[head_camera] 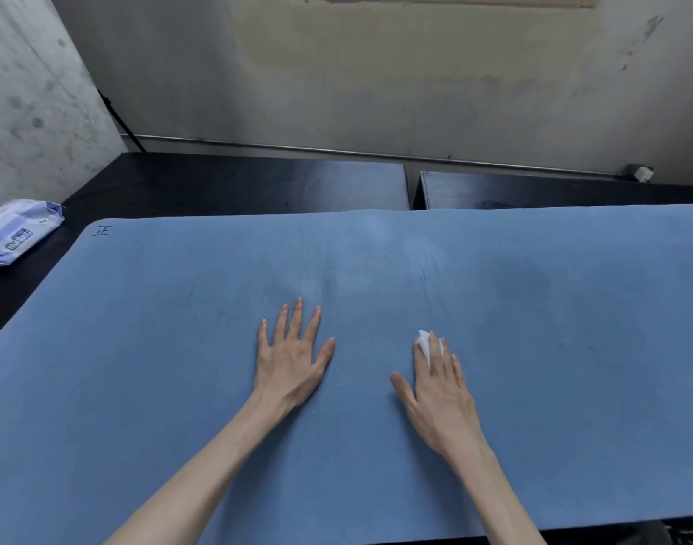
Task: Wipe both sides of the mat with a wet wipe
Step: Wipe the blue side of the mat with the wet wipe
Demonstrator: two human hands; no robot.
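The mat (179, 348) is lying flat across the counter (219, 182), covering most of it. The left hand (291, 356) is resting flat on the mat near its middle, and the right hand (435, 383) is lying just to its right, pressing the wet wipe (424, 342) onto the mat. The wipes packet (16, 232) is sitting on the counter at the far left, beside the mat's far left corner, with the wall (376, 80) standing behind the counter

mat (179, 348): matt blue foam-like sheet, fine grain, darker damp-looking patch beyond the right fingers | wipe (425, 342): white soft cloth under the right fingertips | table (219, 182): dark, slight sheen | pack (18, 234): glossy plastic | wall (376, 72): rough, stained
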